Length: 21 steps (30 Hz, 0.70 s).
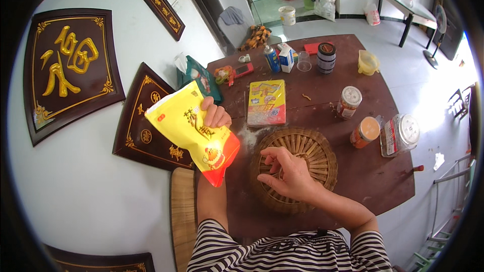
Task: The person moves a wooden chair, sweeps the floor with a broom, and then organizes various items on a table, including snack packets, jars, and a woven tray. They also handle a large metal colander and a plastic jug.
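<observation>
My left hand (216,114) grips a yellow and red plastic snack pouch (198,128) by its upper right side, raised over the table's left edge. The pouch bears writing and a cartoon chick, and its bag hides most of my left wrist. My right hand (285,172) holds nothing; its thumb and fingers are apart. Beneath it is a round woven wicker basket (321,151), whose ribbed surface is partly covered by the hand and forearm. Beyond the basket lies a flat yellow and red package (266,102) in clear wrap. White powder (249,138) is scattered between them.
A dark red wooden table (363,181) carries several jars at right, including an orange-lidded jar (365,132) and a clear plastic jar (399,136). Farther back stand a blue spray can (272,59), a plastic cup (303,61) and a dark canister (326,58). A wall borders the left.
</observation>
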### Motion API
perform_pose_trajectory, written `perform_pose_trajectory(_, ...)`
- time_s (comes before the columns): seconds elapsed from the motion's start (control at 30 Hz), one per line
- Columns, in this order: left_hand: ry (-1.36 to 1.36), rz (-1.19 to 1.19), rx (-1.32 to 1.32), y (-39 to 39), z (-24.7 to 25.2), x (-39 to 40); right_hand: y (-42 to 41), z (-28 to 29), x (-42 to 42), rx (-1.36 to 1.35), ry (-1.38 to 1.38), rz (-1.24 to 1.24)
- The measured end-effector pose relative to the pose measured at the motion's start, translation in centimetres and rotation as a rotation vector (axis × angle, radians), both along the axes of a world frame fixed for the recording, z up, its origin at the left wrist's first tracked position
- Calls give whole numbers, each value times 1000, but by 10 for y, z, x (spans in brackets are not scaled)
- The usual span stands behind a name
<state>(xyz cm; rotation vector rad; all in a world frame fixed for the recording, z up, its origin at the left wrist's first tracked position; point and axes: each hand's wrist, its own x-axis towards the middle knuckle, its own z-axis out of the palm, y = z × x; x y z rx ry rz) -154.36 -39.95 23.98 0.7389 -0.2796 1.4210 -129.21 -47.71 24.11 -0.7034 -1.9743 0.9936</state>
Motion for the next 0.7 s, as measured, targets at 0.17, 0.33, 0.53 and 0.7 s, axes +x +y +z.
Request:
perform_pose_trajectory(0.17, 82, -155, 265, 3, 9, 14, -11, -1, 4, -164, -19, 85)
perform_pose_trajectory(0.33, 65, -58, 144, -2, 1, 40, -12, -6, 12, -363, 8, 127)
perform_pose_trajectory(0.53, 940, 899, -363, -13, 3, 66, -14, -6, 17, -106, -76, -71)
perform_pose_trajectory(0.7, 777, 688, -555, 6, -13, 79, 13, -47, 7, -517, 332, -95)
